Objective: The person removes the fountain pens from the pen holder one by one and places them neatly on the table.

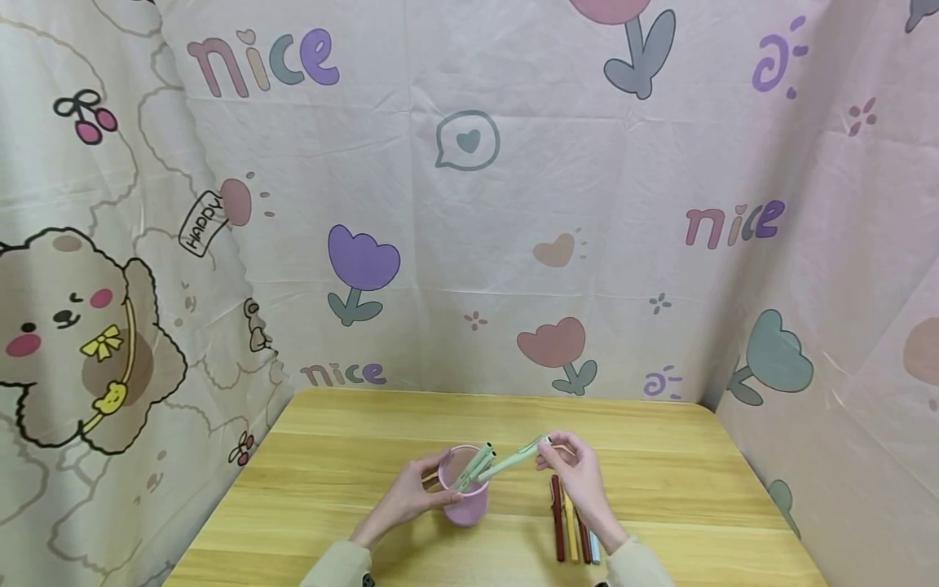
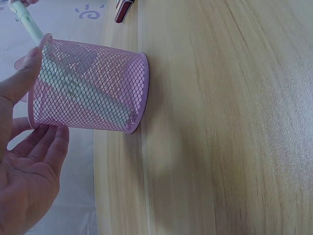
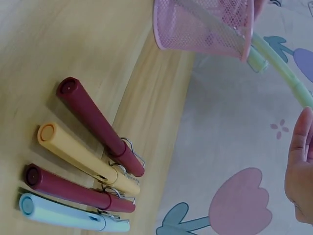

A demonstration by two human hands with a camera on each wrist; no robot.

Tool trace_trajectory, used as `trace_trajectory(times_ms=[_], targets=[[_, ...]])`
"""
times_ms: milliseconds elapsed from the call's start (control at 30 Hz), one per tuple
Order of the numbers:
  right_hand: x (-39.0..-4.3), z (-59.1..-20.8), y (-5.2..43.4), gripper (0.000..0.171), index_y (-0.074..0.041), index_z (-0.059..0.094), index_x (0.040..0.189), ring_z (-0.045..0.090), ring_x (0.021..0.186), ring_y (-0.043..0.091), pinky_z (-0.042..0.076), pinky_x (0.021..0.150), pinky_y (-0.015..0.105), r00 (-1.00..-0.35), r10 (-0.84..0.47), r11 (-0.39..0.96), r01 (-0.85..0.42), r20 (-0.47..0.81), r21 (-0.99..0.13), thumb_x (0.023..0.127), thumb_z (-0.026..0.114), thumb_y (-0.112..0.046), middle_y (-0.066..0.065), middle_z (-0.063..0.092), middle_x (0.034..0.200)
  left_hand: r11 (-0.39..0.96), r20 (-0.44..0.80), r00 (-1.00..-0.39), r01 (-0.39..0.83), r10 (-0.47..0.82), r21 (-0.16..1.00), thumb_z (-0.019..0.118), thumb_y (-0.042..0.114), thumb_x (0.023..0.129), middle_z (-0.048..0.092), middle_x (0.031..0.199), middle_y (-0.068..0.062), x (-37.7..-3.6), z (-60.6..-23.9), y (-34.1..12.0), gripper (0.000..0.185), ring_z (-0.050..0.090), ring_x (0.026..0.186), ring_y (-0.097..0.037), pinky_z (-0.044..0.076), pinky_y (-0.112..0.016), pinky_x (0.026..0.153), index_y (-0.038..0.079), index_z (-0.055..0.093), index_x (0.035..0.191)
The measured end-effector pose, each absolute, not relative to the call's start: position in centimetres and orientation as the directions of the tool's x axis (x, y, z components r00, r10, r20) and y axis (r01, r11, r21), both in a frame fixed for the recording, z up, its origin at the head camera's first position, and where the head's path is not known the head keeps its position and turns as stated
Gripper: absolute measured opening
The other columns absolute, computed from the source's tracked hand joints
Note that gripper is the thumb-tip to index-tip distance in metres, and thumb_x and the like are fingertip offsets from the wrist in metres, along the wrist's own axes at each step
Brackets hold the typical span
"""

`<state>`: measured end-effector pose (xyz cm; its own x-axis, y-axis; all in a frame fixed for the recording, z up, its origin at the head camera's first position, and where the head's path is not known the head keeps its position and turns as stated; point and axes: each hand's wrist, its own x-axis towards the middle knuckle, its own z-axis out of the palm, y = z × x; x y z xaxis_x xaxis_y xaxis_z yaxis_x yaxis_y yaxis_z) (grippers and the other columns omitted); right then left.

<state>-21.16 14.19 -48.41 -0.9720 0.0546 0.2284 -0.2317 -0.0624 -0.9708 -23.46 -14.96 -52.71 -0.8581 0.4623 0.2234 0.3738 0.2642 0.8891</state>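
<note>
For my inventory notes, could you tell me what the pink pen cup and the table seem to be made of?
The pink mesh pen cup looks like painted metal mesh: diamond-shaped openings show the pens inside, with solid bands at rim and base. The light wooden table shows a straight grain with a smooth matt surface; solid wood or laminate, I cannot tell.

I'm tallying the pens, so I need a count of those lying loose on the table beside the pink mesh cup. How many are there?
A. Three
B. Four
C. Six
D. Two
B: the right wrist view shows four pens lying side by side on the table: a dark red pen, a yellow pen, a second dark red pen and a light blue pen.
</note>
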Motion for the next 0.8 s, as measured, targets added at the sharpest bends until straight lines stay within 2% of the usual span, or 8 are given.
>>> trace_trajectory(times_ms=[200, 367, 500, 600, 800], targets=[[-21.2, -48.5, 15.3, 0.024, 0.013, 0.054, 0.112, 0.07, 0.077, 0.008, 0.066, 0.076, 0.024, -0.97, 0.063, -0.18, -0.243, 0.235, -0.953, 0.098, 0.062, -0.005, -0.003, 0.071, 0.092, 0.267, 0.22, -0.861, 0.37, 0.459, 0.89, 0.082, 0.014, 0.083, 0.044, 0.145, -0.041, -23.5, -52.6, -14.9, 0.083, 0.05, 0.131, -0.057, 0.05, -0.05, 0.109, -0.018, 0.037, 0.144], [-21.3, -48.7, 16.5, 0.012, 0.003, 0.055, 0.111, 0.071, 0.08, 0.008, 0.066, 0.078, 0.022, -0.963, 0.045, -0.308, -0.268, 0.267, -0.913, 0.101, 0.055, -0.003, -0.001, 0.076, 0.098, 0.254, 0.221, -0.857, 0.368, 0.465, 0.894, 0.082, 0.014, 0.083, 0.044, 0.144, -0.042, -23.4, -52.6, -15.0, 0.082, 0.05, 0.13, -0.058, 0.049, -0.052, 0.109, -0.019, 0.037, 0.144], [-21.2, -48.8, 17.7, 0.009, -0.002, 0.054, 0.111, 0.073, 0.082, 0.01, 0.066, 0.08, 0.022, -0.96, 0.023, -0.365, -0.269, 0.28, -0.891, 0.105, 0.05, -0.007, 0.003, 0.078, 0.104, 0.258, 0.219, -0.858, 0.368, 0.464, 0.893, 0.082, 0.014, 0.083, 0.045, 0.144, -0.041, -23.5, -52.7, -15.0, 0.082, 0.05, 0.13, -0.058, 0.049, -0.051, 0.109, -0.019, 0.036, 0.144], [-21.1, -48.9, 18.5, 0.01, -0.003, 0.05, 0.114, 0.074, 0.083, 0.01, 0.066, 0.082, 0.023, -0.963, 0.008, -0.384, -0.252, 0.27, -0.888, 0.107, 0.046, -0.01, 0.005, 0.078, 0.106, 0.263, 0.218, -0.86, 0.367, 0.461, 0.892, 0.082, 0.014, 0.083, 0.045, 0.144, -0.041, -23.5, -52.8, -15.0, 0.083, 0.05, 0.131, -0.058, 0.05, -0.049, 0.109, -0.019, 0.036, 0.144], [-21.0, -49.1, 19.9, 0.024, -0.001, 0.03, 0.124, 0.074, 0.083, 0.009, 0.066, 0.083, 0.022, -0.976, -0.02, -0.388, -0.192, 0.216, -0.901, 0.11, 0.037, -0.02, 0.001, 0.079, 0.105, 0.263, 0.219, -0.859, 0.37, 0.463, 0.891, 0.082, 0.014, 0.083, 0.044, 0.145, -0.041, -23.5, -52.8, -15.0, 0.083, 0.049, 0.131, -0.058, 0.049, -0.049, 0.109, -0.019, 0.036, 0.144]])
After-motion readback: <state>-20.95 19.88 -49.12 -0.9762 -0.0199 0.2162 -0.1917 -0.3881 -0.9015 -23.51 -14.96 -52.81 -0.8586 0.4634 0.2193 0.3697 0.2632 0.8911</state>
